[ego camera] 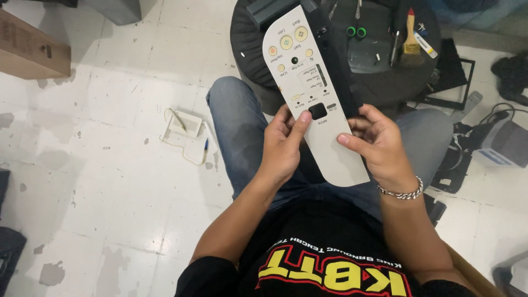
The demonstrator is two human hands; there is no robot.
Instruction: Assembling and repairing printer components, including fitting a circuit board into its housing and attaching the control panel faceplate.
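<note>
Where floor runs far left, brown cardboard box (30, 47) lies at edge. White worn tile floor (110, 181), grey patches; small white tray (185, 123) with yellow wire near knee, open floor around it. Left hand (283, 146) half closed round pale grey control panel (312, 93), thumb on black square button. Panel long, rounded ends, over lap, tilted far-left. Right hand (379, 146) curled on panel's right edge. Round black stool (379, 60) far, brush (410, 34) on it. Dark clutter right.
</note>
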